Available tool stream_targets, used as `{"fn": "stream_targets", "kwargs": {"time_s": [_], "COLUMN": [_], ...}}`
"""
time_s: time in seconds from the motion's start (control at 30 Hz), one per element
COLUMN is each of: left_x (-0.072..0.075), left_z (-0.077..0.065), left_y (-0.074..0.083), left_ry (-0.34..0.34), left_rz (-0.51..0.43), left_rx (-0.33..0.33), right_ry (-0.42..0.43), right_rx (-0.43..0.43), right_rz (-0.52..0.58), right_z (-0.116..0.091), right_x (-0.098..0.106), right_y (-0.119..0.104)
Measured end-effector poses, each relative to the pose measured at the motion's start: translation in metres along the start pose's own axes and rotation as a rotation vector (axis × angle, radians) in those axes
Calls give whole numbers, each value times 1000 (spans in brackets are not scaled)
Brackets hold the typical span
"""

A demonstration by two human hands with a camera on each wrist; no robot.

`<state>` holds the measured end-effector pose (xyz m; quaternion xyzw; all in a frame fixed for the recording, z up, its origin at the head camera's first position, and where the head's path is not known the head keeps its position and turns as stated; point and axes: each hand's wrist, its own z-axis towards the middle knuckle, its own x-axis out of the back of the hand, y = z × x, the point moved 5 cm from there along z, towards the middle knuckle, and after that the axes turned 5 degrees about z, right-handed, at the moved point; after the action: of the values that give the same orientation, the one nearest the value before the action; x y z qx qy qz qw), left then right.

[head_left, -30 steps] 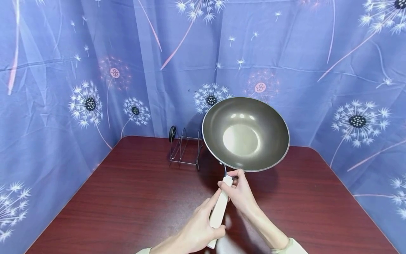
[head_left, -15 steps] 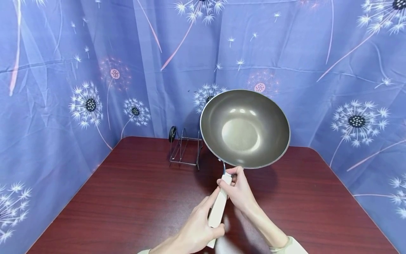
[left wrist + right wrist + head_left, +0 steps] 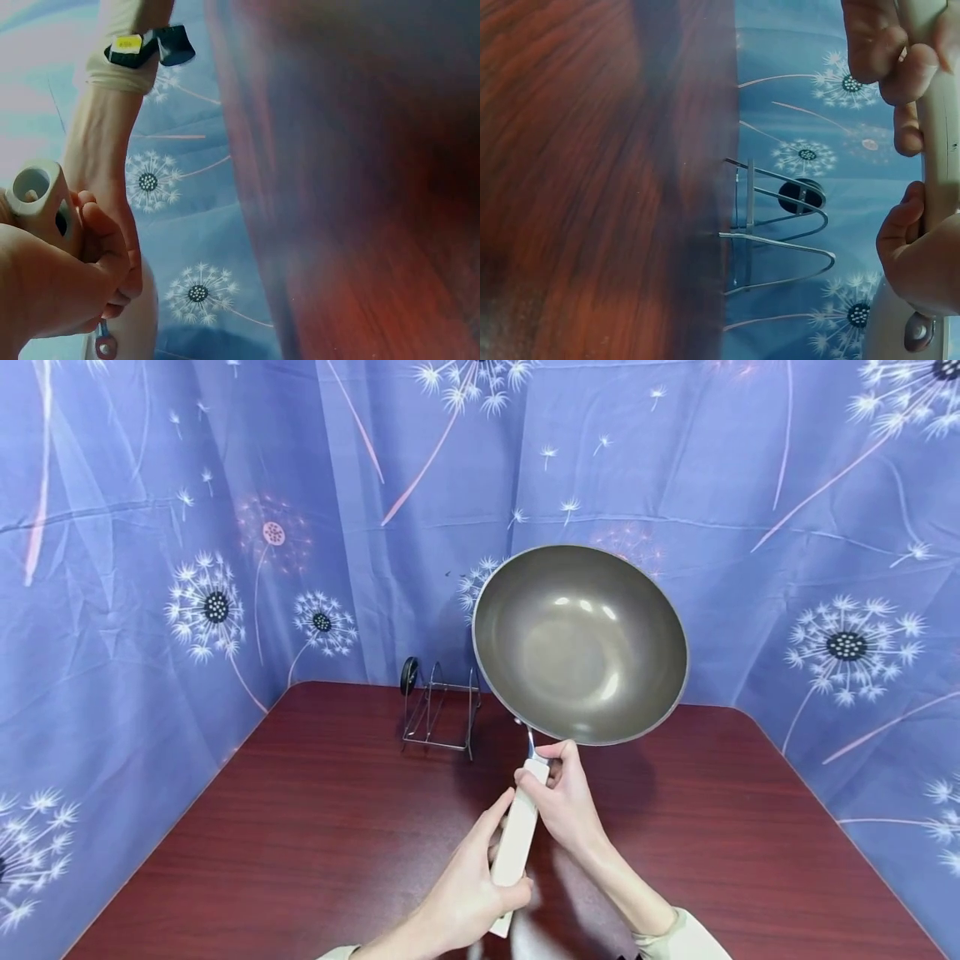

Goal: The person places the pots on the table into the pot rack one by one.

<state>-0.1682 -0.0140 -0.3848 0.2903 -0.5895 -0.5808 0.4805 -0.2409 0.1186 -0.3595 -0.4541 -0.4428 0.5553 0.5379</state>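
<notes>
A wok (image 3: 577, 643) with a dark grey inside and a cream handle (image 3: 517, 839) is held above the table, its bowl tilted toward me. My left hand (image 3: 468, 889) grips the lower half of the handle, thumb across the top. Nearer the bowl, my right hand (image 3: 566, 797) pinches the handle's upper end beside the metal neck (image 3: 531, 743). In the left wrist view the hollow handle end (image 3: 31, 184) shows beside the left hand. The right wrist view has both hands on the handle (image 3: 939, 142), partly cut off by the frame edge.
A wire rack (image 3: 442, 714) with a black round disc (image 3: 408, 677) on its left stands at the back of the dark red wooden table (image 3: 300, 827). Blue curtains (image 3: 420, 443) with dandelion prints enclose the back and both sides.
The wok's bowl has risen and tilted further toward me. Both hands have stayed on the handle, with the right hand shifting slightly upward. The rack has not moved.
</notes>
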Motion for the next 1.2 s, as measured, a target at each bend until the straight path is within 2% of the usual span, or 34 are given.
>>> {"fn": "stream_targets", "kwargs": {"time_s": [0.07, 0.17, 0.27, 0.33, 0.5, 0.67, 0.87, 1.2], "left_x": [-1, -4, -7, -7, -6, -5, -2, 0], "left_z": [0, 1, 1, 0, 0, -1, 0, 3], "left_y": [1, 3, 6, 6, 1, -6, -4, -1], "left_ry": [-9, -61, -126, -145, -123, -78, -34, -10], "left_rz": [-12, -87, -200, -235, -181, -107, -18, -31], "left_rx": [-13, -27, -5, 22, 56, 70, 48, 60], "right_ry": [-3, -4, 1, 8, 10, 2, 11, -25], "right_rx": [9, 28, 41, 44, 24, -18, -10, 33], "right_rz": [6, 4, 16, 33, 33, -73, -179, -269], "right_z": [0, -1, -1, -1, -1, -3, -4, -4], "right_x": [0, 0, -1, -2, -3, -4, -3, -5], "right_y": [-2, -5, -6, -6, 0, 3, -5, -19]}}
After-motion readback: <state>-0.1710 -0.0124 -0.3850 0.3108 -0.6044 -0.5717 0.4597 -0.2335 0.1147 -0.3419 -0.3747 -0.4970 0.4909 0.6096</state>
